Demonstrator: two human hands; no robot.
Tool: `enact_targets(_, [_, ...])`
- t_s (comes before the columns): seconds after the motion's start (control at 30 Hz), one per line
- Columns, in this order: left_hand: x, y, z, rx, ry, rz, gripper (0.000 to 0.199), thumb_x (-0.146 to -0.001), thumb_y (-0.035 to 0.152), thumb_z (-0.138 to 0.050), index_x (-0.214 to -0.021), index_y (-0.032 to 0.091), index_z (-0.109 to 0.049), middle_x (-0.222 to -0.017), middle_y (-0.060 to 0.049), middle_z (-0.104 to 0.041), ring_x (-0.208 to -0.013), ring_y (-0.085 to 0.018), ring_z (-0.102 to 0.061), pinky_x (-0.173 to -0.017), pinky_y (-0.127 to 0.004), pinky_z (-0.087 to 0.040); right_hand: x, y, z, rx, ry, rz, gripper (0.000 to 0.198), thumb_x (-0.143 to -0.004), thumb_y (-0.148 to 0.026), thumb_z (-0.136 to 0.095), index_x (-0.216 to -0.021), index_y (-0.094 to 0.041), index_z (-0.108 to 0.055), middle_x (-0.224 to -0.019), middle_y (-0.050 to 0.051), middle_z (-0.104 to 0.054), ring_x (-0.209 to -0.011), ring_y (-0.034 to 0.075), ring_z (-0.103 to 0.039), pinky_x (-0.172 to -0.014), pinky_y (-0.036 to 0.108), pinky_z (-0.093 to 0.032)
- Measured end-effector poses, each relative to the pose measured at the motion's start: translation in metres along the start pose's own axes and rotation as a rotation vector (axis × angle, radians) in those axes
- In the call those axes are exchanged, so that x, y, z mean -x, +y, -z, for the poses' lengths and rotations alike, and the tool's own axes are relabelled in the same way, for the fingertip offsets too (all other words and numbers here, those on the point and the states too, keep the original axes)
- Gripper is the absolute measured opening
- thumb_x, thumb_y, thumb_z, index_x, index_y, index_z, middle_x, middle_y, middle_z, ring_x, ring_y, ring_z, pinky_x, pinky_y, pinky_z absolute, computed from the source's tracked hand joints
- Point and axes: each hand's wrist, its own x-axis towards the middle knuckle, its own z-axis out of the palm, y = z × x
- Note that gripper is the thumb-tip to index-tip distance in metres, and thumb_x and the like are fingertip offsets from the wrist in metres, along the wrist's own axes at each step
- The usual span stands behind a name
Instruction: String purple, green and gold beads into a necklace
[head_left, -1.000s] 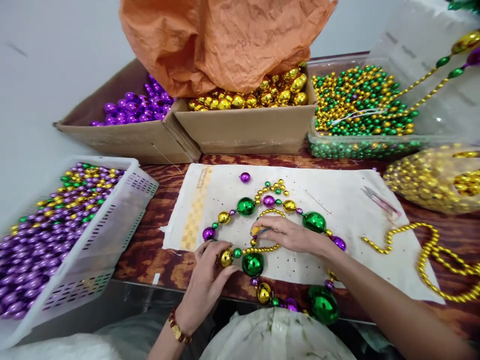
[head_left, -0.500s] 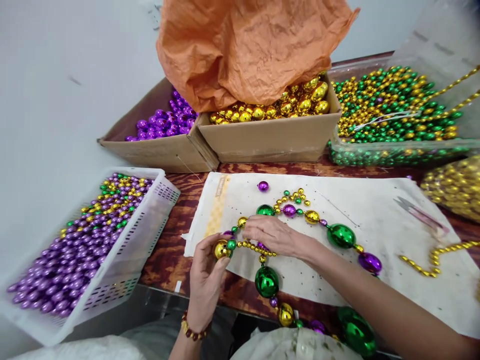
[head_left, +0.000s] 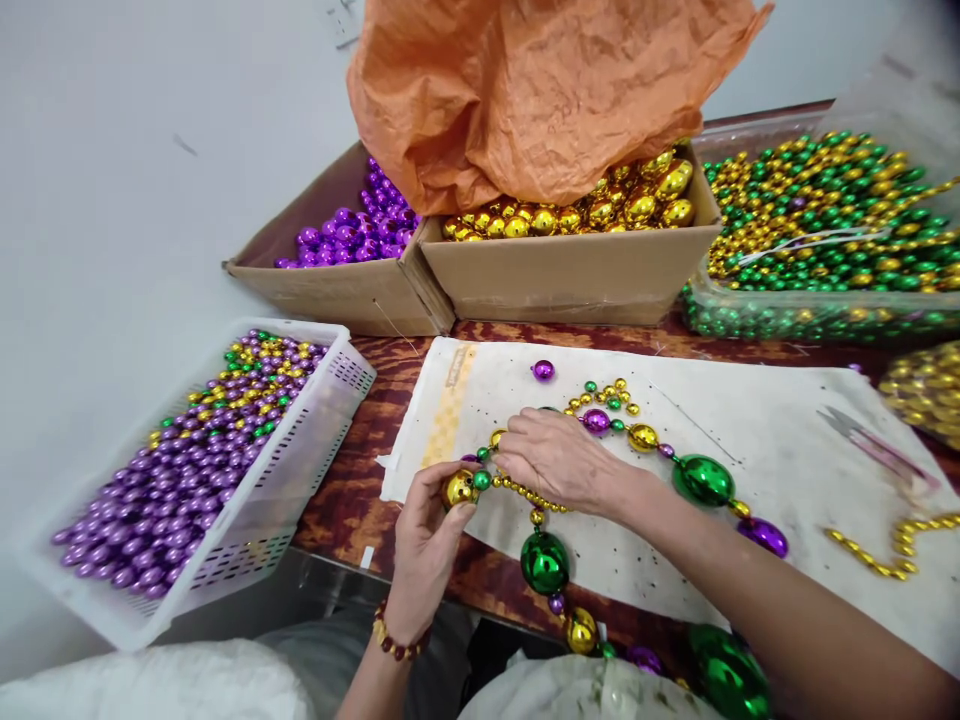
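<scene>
My left hand pinches a large gold bead between thumb and fingers. A small green bead sits against that bead's right side. My right hand is closed at the bead necklace, with its fingertips bent down out of sight close to the green bead. Under its palm runs a line of small gold beads. The necklace's large green bead hangs toward the table's front edge, and another big green bead lies on the white cloth.
A white basket of mixed beads stands left. Behind are cardboard boxes of purple and gold beads under an orange sheet, and a clear bin. Scissors, a gold bead string and a purple bead lie on the cloth.
The whole view has shifted, so things appear farther right. My right hand has come slightly closer to the green bead; my left hand keeps its pinch on the gold bead.
</scene>
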Motion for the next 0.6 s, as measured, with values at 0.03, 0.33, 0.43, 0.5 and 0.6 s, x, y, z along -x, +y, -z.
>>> enact_targets(0.03, [0.0, -0.0002, 0.0001, 0.004, 0.002, 0.003, 0.03, -0.084, 0.022, -0.061, -0.113, 0.024, -0.055, -0.113, -0.005, -0.06, -0.104, -0.018, -0.058, -0.092, -0.03, -0.045, -0.0001, -0.0004, 0.0001, 0.009, -0.007, -0.003, 0.043, -0.102, -0.037, -0.028, -0.083, -0.019, -0.061, -0.078, 0.004, -0.059, -0.077, 0.018, -0.049, -0.071, 0.03, -0.032])
enact_targets(0.33, [-0.0002, -0.0014, 0.0008, 0.006, 0.0, 0.014, 0.03, -0.083, 0.023, -0.063, -0.113, 0.023, -0.057, -0.111, -0.005, -0.062, -0.101, -0.018, -0.059, -0.09, -0.029, -0.045, 0.0021, -0.002, -0.0004, 0.065, -0.041, -0.035, 0.037, -0.1, -0.034, -0.031, -0.083, -0.018, -0.06, -0.08, 0.004, -0.059, -0.077, 0.018, -0.048, -0.07, 0.031, -0.03])
enact_targets(0.43, [-0.0002, -0.0021, 0.001, -0.005, -0.007, 0.008, 0.03, -0.084, 0.023, -0.062, -0.113, 0.023, -0.057, -0.111, -0.005, -0.062, -0.102, -0.017, -0.058, -0.091, -0.028, -0.045, 0.0019, -0.0022, -0.0001, 0.076, -0.042, -0.036, 0.036, -0.1, -0.034, -0.032, -0.084, -0.018, -0.06, -0.081, 0.004, -0.059, -0.078, 0.018, -0.048, -0.071, 0.031, -0.03])
enact_targets(0.5, [0.0, -0.0021, 0.0012, -0.01, -0.008, 0.005, 0.03, -0.084, 0.022, -0.062, -0.113, 0.024, -0.057, -0.111, -0.005, -0.062, -0.102, -0.017, -0.058, -0.091, -0.028, -0.044, 0.0015, -0.002, 0.0, 0.079, -0.038, -0.034, 0.036, -0.1, -0.034, -0.032, -0.084, -0.018, -0.06, -0.081, 0.004, -0.059, -0.078, 0.018, -0.048, -0.071, 0.031, -0.03])
enact_targets(0.6, [0.0006, -0.0021, 0.0015, -0.009, -0.024, -0.001, 0.03, -0.084, 0.022, -0.062, -0.113, 0.024, -0.057, -0.112, -0.004, -0.062, -0.104, -0.017, -0.057, -0.092, -0.027, -0.044, 0.001, -0.0014, -0.0009, 0.087, -0.017, -0.045, 0.036, -0.1, -0.033, -0.033, -0.084, -0.018, -0.06, -0.081, 0.004, -0.058, -0.079, 0.018, -0.048, -0.07, 0.031, -0.03])
